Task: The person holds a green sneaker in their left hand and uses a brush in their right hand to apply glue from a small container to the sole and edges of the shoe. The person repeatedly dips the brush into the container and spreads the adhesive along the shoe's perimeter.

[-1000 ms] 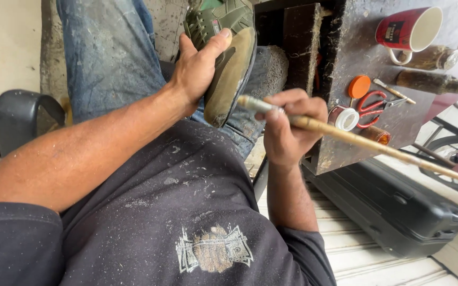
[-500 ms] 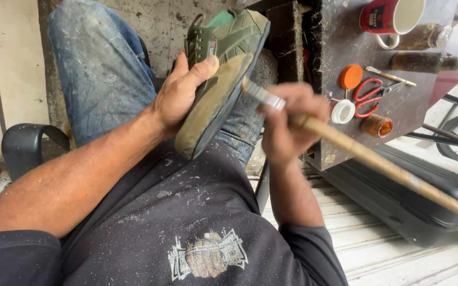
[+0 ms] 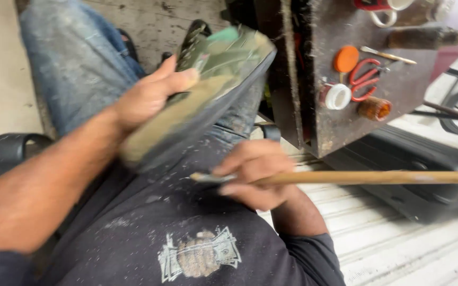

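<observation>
The left hand (image 3: 147, 98) grips a blurred, probably rubber-soled green shoe (image 3: 208, 90), toe toward two o'clock. The right hand (image 3: 253, 177) clasps a long wooden-handled brush (image 3: 367, 178), handle pointing toward three o'clock.

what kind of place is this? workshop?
Likely a small shoe-repair or cobbler's work spot, informal. The left hand holds a green shoe sole-out, the right hand a long wooden-handled brush. A worn bench beside them carries red scissors and small jars.
</observation>
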